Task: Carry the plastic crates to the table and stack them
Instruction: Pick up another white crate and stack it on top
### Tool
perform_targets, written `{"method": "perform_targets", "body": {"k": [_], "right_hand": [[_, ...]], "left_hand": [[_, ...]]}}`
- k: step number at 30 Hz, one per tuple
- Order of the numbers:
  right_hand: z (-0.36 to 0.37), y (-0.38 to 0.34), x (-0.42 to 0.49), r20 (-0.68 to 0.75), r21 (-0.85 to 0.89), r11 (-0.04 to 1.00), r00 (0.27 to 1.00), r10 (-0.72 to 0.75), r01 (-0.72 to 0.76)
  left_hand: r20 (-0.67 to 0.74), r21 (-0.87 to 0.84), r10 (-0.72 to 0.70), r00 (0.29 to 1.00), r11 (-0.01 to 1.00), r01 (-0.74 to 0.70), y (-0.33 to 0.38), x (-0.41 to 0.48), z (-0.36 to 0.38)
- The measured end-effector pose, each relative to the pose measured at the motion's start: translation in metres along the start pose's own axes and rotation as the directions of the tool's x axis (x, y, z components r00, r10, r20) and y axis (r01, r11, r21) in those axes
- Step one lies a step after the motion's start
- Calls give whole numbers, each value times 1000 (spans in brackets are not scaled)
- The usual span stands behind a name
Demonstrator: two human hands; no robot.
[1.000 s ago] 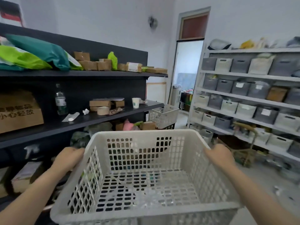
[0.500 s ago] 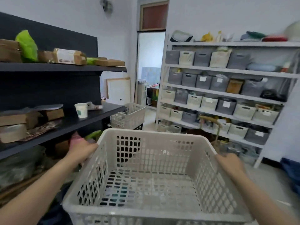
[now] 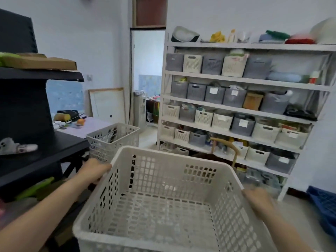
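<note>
Grips the empty white crate (image 3: 163,206) by both side rims, left hand (image 3: 95,170) curled over the left, right hand (image 3: 256,199) over the right. Carried just in front of the stacked crates (image 3: 112,137), with the tabletop (image 3: 94,125) behind those.

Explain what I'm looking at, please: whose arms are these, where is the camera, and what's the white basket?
There is no machine here. A person wears a camera on the head, so the single picture looks forward and down along their own arms. The left hand and right hand grip opposite rims of an empty white plastic crate, held in front of the body. Ahead stands a second crate of the same kind, beside a table with a pale cover and small clutter on it. At the left are dark shelves, and at the right a white rack full of storage bins.
</note>
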State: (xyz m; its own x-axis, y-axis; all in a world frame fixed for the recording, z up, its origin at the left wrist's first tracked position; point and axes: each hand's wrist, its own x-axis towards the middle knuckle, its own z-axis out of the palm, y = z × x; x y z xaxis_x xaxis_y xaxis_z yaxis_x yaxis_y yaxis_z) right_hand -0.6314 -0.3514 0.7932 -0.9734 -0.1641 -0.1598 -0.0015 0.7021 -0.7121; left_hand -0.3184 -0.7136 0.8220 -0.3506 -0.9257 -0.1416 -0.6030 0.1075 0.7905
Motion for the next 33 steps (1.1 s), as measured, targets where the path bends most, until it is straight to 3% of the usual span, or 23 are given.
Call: {"method": "perform_targets", "body": {"k": [9,15,24,33], "right_hand": [[69,-120,214,78,-52,998,996,-38,42],[154,-219,321,77,-75,994,994,-78,84],[291,-366,479,166,-77,978,969,-181,195],[420,-535,647,272,-49,951,920,-281,305]], "left_hand": [[-64,-12,-125,990,992,125,59,144,57],[-174,-75,-84,981,995,71,97,281,74],[-209,-95,-254,944,966,239,134,510,87],[-284,-235,-323,903,936,261,183,699,72]]}}
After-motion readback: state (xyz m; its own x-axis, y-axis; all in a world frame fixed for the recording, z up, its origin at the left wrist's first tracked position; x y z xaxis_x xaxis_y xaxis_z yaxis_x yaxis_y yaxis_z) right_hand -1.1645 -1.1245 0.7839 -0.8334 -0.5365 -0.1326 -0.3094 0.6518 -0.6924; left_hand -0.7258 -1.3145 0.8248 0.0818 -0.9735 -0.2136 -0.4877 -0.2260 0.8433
